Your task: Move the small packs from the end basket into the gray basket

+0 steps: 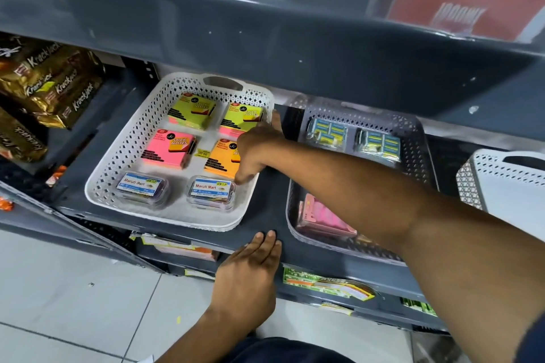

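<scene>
At the left end of the shelf stands a white basket [124, 156]. It holds several sticky-note packs, among them a pink one [168, 150] and an orange one [219, 160], plus two clear gem clip boxes [211, 190]. To its right is the gray basket [424, 144], holding staple packs [327, 131] and a pink pack [321, 218]. My right hand [255, 150] straddles the white basket's right rim. Its fingers curl down over the orange pack and its thumb points outside the rim, so what it grips is hidden. My left hand [250, 268] lies flat on the shelf's front edge, holding nothing.
Gold biscuit packets [50, 82] are stacked on the shelf to the left. Another white basket [501, 183] stands at the far right. A gray shelf board [265, 38] overhangs the baskets closely from above. More packs sit on the shelf below, and a tiled floor lies underneath.
</scene>
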Demonstrator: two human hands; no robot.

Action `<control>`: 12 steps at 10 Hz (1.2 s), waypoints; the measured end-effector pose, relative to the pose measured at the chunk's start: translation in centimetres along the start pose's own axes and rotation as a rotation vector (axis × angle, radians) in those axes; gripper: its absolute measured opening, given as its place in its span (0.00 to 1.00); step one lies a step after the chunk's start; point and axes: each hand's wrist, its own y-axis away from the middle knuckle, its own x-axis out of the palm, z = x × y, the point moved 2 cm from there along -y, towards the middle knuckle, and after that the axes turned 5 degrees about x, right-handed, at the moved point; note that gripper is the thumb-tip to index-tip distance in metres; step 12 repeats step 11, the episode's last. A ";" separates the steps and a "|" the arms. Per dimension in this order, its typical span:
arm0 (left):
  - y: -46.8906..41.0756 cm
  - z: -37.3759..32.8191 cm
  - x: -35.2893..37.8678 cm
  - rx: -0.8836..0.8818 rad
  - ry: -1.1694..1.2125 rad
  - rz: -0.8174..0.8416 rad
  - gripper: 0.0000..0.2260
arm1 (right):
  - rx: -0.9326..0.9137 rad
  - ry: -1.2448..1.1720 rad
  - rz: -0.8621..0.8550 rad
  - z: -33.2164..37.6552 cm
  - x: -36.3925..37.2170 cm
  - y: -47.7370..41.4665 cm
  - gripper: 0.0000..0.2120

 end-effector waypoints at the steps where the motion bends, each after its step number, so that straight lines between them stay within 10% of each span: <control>1: -0.1 0.0 -0.2 0.009 -0.003 -0.002 0.27 | -0.048 -0.126 -0.017 -0.9 -0.8 0.4 0.31; 3: -0.3 0.3 -0.7 0.039 -0.017 -0.025 0.26 | -0.173 -0.580 -0.128 -8.2 -3.1 8.2 0.25; 5: -0.5 0.5 -0.6 0.073 -0.068 -0.009 0.26 | 0.002 -0.253 0.228 -9.5 5.3 14.5 0.32; 7: -0.5 0.5 -1.1 0.134 -0.121 -0.013 0.27 | 0.039 -0.305 0.082 -8.5 7.3 14.6 0.16; 12: 0.0 -1.7 -1.9 -0.052 -0.196 0.094 0.29 | 0.090 -0.317 -0.014 -7.2 7.6 15.6 0.23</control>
